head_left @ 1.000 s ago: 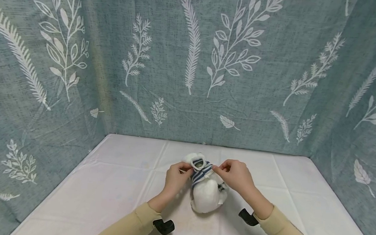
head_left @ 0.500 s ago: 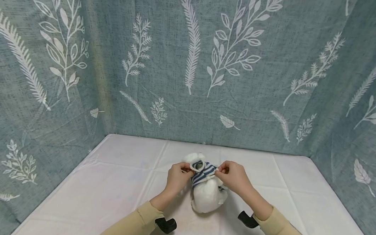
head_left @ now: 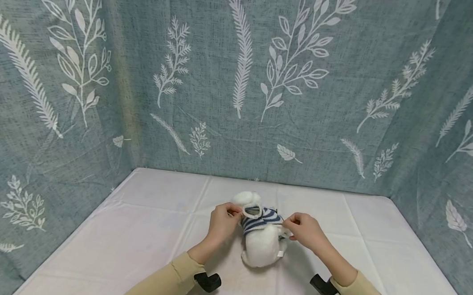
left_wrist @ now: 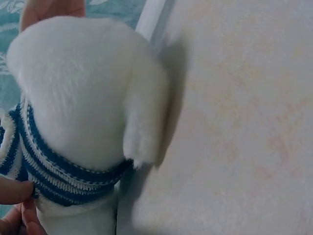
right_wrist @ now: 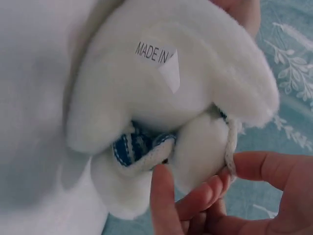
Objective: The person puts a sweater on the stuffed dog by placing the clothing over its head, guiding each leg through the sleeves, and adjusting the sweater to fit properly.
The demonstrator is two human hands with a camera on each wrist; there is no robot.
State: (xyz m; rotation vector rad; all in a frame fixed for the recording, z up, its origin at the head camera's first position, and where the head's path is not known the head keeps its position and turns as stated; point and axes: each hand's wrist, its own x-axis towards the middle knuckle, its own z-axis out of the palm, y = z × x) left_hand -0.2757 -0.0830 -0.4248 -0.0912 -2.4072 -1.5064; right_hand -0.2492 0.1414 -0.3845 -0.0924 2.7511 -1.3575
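Note:
A white plush toy (head_left: 262,250) lies on the table, wearing a blue-and-white striped knit sweater (head_left: 265,220). My left hand (head_left: 223,222) pinches the knit near its round white-edged opening (head_left: 253,211); thumb and fingertips also show in the left wrist view at the striped sweater (left_wrist: 73,183). On the toy's other side, my right hand (head_left: 308,231) pinches a white knit edge (right_wrist: 231,152) between thumb and fingers, as the right wrist view shows. Its index finger touches the toy close to another fold of striped knit (right_wrist: 134,149). Part of the toy is covered by the sweater.
A white cloth covers the table (head_left: 155,232). Green-grey curtains (head_left: 215,88) with white leaf prints hang behind it and at both sides. The toy bears a white tag (right_wrist: 159,61) with printed letters. Black wrist mounts (head_left: 207,282) sit below both sleeves.
My right hand has moved right and nearer to me, with the striped knit drawn out along the toy. The white-edged opening has shifted slightly right and looks wider. My left hand stays nearly still.

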